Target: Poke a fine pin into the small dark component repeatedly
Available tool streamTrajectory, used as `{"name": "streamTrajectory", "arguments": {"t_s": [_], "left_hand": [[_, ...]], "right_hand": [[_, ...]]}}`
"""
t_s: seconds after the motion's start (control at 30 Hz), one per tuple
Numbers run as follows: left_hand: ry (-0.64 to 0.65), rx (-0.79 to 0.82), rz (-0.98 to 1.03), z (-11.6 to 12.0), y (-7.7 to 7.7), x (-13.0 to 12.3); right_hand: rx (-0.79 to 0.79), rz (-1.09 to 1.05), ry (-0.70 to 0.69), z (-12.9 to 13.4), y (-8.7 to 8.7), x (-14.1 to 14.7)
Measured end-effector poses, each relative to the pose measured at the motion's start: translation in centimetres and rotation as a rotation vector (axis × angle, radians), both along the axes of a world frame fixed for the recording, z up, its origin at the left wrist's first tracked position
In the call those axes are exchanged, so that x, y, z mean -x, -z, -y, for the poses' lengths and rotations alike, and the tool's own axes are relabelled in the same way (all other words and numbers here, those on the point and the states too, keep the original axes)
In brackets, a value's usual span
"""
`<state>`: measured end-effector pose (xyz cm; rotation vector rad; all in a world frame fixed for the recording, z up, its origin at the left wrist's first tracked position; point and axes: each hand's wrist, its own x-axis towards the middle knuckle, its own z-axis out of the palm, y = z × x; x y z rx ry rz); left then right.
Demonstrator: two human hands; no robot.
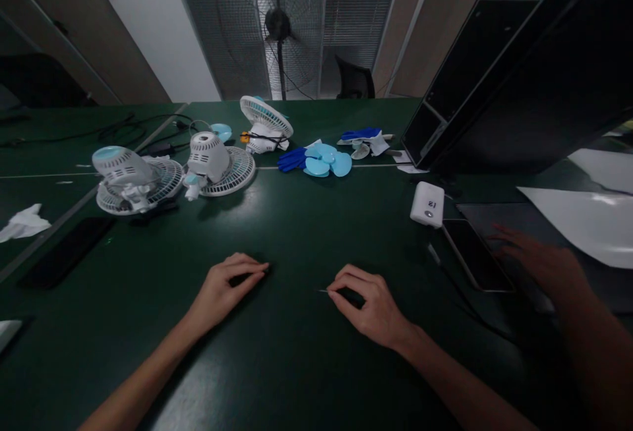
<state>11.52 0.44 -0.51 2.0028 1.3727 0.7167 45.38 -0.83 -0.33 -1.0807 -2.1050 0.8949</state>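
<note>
My left hand (225, 286) rests on the dark green table (297, 233), fingers curled around a small dark object that I cannot identify. My right hand (368, 306) lies a little to its right, thumb and forefinger pinched on a thin pin-like piece (322, 291) whose tip points left. Both hands sit near the table's front middle. Far behind them lie several small white-and-blue fans: one at the left (131, 177), one beside it (217, 161), one further back (264, 124). Loose light-blue fan blades (326, 159) lie to their right.
Another person's hand (539, 259) reaches over a dark tablet (475, 253) at the right. A white box (428, 203), blue gloves (291, 159), a black phone (66, 250), crumpled tissue (22, 223), cables (119, 129), white sheets (578, 217) and a big black case (519, 75) surround the area. A floor fan (277, 26) stands behind.
</note>
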Motion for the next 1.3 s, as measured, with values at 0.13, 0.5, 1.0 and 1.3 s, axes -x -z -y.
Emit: {"name": "streamTrajectory", "arguments": {"t_s": [0.13,0.5,1.0,1.3], "left_hand": [[0.175,0.079,-0.011,2.2,-0.3,-6.3],[0.208,-0.001,-0.017,3.3,0.4,-7.8],[0.206,0.023,0.022,3.2,0.9,-7.7],[0.216,0.008,0.014,3.2,0.2,-7.8]], "right_hand": [[-0.044,0.006,-0.008,0.1,0.3,0.1],[-0.074,0.098,-0.05,0.3,-0.1,0.1],[-0.092,0.166,-0.068,0.4,-0.5,0.3],[-0.123,0.316,-0.131,0.2,-0.8,0.2]]}}
